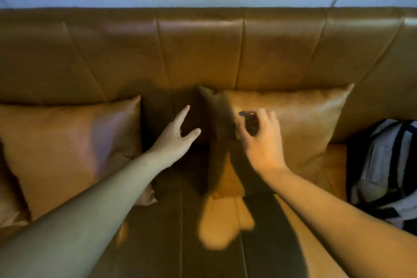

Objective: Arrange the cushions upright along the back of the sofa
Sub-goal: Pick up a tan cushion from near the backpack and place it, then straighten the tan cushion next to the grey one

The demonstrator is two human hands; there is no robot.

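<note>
Left hand (178,135) fingers spread; right hand (261,142) curled, grip unclear; both cushions (300,124) upright against sofa back (203,52)

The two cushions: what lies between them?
Head view: bare sofa seat in shadow between left cushion and right cushion, with the open left hand over it.

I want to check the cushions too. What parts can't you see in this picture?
- Left cushion: head view, its left side is cut off by the frame edge and the left arm covers its lower corner.
- Right cushion: right hand and shadow hide its left part.
- Bag: cut off at the right edge.
- Right hand's grip: blurred.
</note>
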